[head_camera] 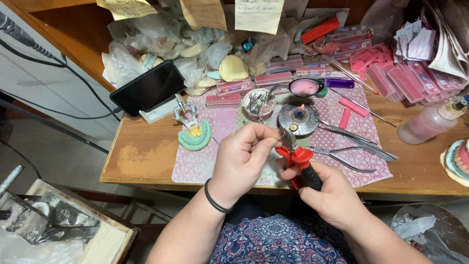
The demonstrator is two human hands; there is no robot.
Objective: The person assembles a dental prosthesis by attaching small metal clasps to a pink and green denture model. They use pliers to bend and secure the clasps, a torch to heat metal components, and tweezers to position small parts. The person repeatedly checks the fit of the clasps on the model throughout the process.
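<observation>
From the head camera, at the centre of the frame, the left hand pinches a thin wire between closed fingertips. The right hand is wrapped shut around red-handled pliers, their tips at the wire. Just above burns a small spirit lamp on the tabletop. I'd keep the wire steady, bend in small squeezes, clear of the flame.

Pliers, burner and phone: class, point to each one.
pliers [299,159], head view, on the red joint.
burner [298,118], head view, on the round metal top.
phone [148,88], head view, on the dark screen.
</observation>
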